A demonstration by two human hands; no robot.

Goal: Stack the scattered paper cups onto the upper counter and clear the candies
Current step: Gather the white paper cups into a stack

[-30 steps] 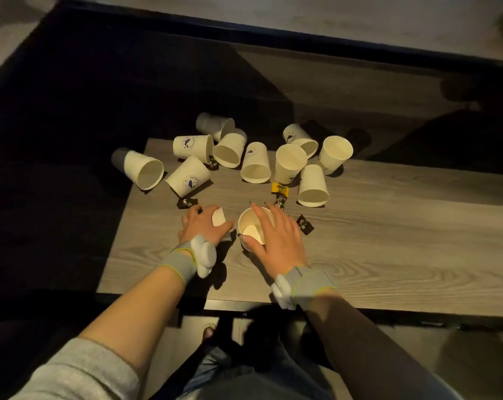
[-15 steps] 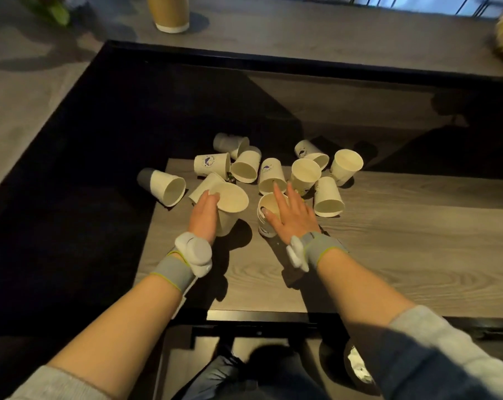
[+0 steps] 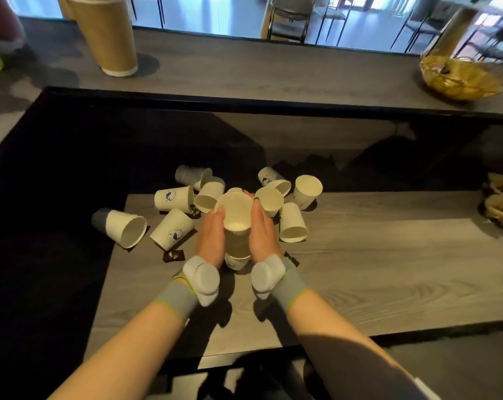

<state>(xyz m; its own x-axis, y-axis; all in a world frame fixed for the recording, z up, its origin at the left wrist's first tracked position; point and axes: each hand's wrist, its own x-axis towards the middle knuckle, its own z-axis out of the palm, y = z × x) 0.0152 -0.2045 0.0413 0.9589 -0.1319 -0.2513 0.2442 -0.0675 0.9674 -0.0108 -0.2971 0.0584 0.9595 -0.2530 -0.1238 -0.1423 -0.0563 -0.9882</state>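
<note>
On the table (image 3: 374, 255), nested cups (image 3: 235, 220) are pressed between straight-fingered left hand (image 3: 211, 241) and right hand (image 3: 262, 230); next, a scattered cup (image 3: 292, 223) must be added.

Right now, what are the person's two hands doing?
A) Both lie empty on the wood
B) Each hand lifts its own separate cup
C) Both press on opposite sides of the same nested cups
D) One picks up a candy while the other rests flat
C: the left hand and the right hand flank the nested cups, with a second cup's base showing below the first.
</note>
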